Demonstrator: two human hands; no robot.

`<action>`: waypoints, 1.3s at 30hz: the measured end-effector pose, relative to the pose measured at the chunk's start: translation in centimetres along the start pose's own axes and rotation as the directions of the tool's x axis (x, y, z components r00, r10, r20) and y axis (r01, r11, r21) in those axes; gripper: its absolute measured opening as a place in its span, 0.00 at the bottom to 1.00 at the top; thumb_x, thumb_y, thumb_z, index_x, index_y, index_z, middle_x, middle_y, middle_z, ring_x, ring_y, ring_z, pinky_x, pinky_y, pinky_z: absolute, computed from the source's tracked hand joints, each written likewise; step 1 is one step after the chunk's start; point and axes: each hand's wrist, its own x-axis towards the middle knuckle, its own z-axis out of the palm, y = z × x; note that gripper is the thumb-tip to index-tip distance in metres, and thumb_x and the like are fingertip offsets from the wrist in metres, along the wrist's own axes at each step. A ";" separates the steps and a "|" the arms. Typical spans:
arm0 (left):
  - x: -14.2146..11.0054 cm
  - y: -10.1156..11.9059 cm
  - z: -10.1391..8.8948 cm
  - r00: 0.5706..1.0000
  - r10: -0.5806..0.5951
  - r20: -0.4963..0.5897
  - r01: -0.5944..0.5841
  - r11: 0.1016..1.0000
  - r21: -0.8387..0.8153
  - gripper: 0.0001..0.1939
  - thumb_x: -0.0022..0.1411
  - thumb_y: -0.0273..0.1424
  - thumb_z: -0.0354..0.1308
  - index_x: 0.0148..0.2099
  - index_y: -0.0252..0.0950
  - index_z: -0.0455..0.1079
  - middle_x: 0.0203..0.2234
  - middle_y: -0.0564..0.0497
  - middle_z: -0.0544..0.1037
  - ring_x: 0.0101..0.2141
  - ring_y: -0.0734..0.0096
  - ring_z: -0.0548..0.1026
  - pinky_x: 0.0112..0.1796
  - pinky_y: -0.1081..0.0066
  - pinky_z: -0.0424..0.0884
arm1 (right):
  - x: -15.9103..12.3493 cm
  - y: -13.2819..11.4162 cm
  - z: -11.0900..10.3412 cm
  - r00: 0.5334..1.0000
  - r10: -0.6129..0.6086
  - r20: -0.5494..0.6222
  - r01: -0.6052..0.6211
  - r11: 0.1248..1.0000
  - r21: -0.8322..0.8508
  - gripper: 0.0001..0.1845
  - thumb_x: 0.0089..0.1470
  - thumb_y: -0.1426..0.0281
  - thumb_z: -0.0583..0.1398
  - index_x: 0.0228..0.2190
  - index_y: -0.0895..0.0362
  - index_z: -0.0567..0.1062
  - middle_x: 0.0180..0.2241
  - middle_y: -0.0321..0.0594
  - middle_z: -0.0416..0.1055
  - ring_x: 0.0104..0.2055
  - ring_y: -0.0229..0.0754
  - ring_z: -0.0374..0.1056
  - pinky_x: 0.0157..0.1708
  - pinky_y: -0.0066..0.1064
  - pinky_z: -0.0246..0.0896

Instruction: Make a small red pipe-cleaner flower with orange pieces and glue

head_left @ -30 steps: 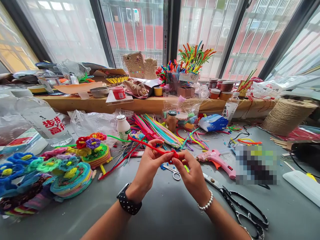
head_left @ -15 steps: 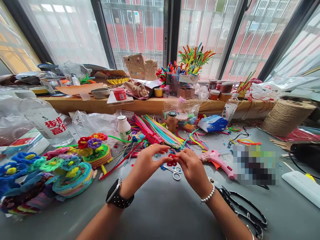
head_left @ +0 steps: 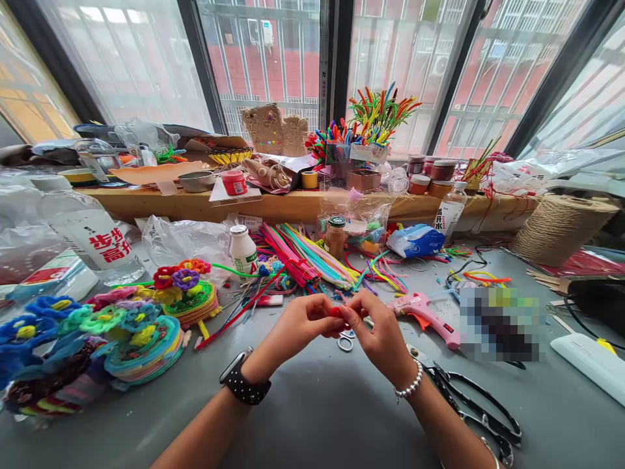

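Between my fingertips is a small red looped pipe-cleaner piece [head_left: 336,312], mostly covered by the fingers. My left hand [head_left: 305,324] is closed on its left side, thumb and fingers pinching. From the right, my right hand [head_left: 374,326] pinches the same piece between thumb and forefinger. Just under the hands lies a pair of small scissors [head_left: 346,344], with one white handle ring showing and the rest mostly hidden. Behind them spreads a bundle of colourful pipe cleaners [head_left: 312,257]. A pink glue gun [head_left: 430,319] rests to the right of my right hand.
Fluffy pipe-cleaner flowers [head_left: 105,319] crowd the table's left side. Large black-handled scissors [head_left: 476,404] lie by my right forearm. A white bottle [head_left: 243,251] and a brown jar [head_left: 334,238] stand behind the hands. At the far right is a twine spool [head_left: 561,228].
My left hand has closed in from spread fingers to a pinch on the red piece. Both hands are now closer together, and the piece is more covered.
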 end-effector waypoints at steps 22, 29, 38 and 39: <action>0.0 -0.7 -1.0 0.952 -0.124 0.280 0.088 0.987 0.136 0.07 0.45 0.32 0.57 0.26 0.32 0.72 0.21 0.52 0.75 0.23 0.75 0.70 0.28 0.76 0.65 | 0.2 0.2 -1.3 0.911 -0.202 0.360 0.296 0.927 -0.230 0.12 0.55 0.70 0.48 0.22 0.58 0.64 0.25 0.37 0.60 0.28 0.36 0.57 0.26 0.26 0.51; 0.4 -1.0 -0.7 0.990 -0.038 0.135 0.009 0.978 0.207 0.07 0.43 0.31 0.59 0.23 0.32 0.68 0.19 0.53 0.74 0.25 0.73 0.71 0.28 0.77 0.64 | 0.1 0.3 -0.5 0.951 -0.191 0.244 0.254 0.931 -0.263 0.13 0.55 0.70 0.47 0.21 0.58 0.62 0.23 0.37 0.60 0.25 0.36 0.55 0.25 0.26 0.51; 0.3 -1.0 -0.5 0.999 0.004 0.046 -0.016 0.965 0.261 0.10 0.43 0.35 0.58 0.20 0.33 0.65 0.16 0.55 0.70 0.22 0.74 0.67 0.24 0.77 0.60 | -0.2 0.2 0.5 0.972 -0.215 0.099 0.235 0.925 -0.300 0.13 0.55 0.73 0.45 0.21 0.57 0.61 0.22 0.38 0.58 0.25 0.37 0.54 0.24 0.27 0.50; 0.3 -1.0 -0.5 0.999 0.010 0.040 -0.020 0.966 0.258 0.10 0.43 0.34 0.58 0.19 0.33 0.64 0.16 0.55 0.69 0.22 0.74 0.67 0.24 0.77 0.60 | -0.2 0.2 0.6 0.973 -0.212 0.090 0.229 0.927 -0.295 0.13 0.55 0.74 0.45 0.21 0.57 0.61 0.22 0.38 0.58 0.25 0.37 0.54 0.24 0.27 0.50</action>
